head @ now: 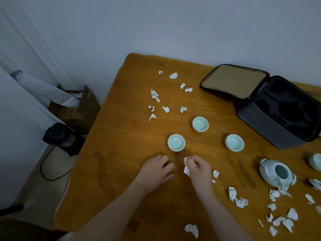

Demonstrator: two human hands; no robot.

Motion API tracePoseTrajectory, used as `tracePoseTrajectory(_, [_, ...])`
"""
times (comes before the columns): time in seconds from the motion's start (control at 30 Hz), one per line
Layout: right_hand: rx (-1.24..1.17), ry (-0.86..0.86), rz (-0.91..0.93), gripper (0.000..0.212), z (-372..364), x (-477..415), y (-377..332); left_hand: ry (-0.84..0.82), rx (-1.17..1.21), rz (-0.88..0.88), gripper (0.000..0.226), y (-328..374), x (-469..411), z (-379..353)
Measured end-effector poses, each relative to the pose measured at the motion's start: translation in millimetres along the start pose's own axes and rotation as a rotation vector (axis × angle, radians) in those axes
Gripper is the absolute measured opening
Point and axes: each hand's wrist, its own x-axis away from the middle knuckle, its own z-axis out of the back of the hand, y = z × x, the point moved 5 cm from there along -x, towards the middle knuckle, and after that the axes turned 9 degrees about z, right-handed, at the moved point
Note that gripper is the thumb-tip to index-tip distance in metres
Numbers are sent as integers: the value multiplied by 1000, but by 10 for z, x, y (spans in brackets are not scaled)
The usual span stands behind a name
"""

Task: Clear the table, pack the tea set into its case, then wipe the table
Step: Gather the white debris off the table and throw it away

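Note:
Three pale celadon tea cups stand on the wooden table (121, 153): one (176, 142) just beyond my hands, one (200, 124) further back, one (234, 142) to the right. A matching teapot (276, 173) without its lid sits at the right. The grey tea set case (271, 119) lies open at the back right, its flap (232, 80) folded out. My right hand (199, 169) pinches crumpled paper scraps (186, 169). My left hand (156, 169) rests on the table with fingers loosely curled, holding nothing.
Several torn paper scraps lie at the far centre (154, 94) and at the near right (238, 199). Another cup (315, 161) and a lid (315, 183) show at the right edge. A bin with a black liner (57, 134) and a cardboard box (74, 108) stand left of the table.

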Motion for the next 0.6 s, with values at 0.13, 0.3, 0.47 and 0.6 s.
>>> tracePoseTrajectory(0.13, [-52,36,-46,40,5,5,-17,23,0,-32,21,-21,-65,-4])
tracePoseTrajectory(0.3, [-69,74,-58,39,-12,-9,-41,34,9,-85,39,-91,-185,-91])
tracePoseTrajectory(0.47, [-107,129,-102,39,-6,-32,-53,27,151,139,47,-173,-317,8])
tracePoseTrajectory(0.6, [-126,154,-144,44,-10,-63,-56,105,704,819,48,-460,-298,206])
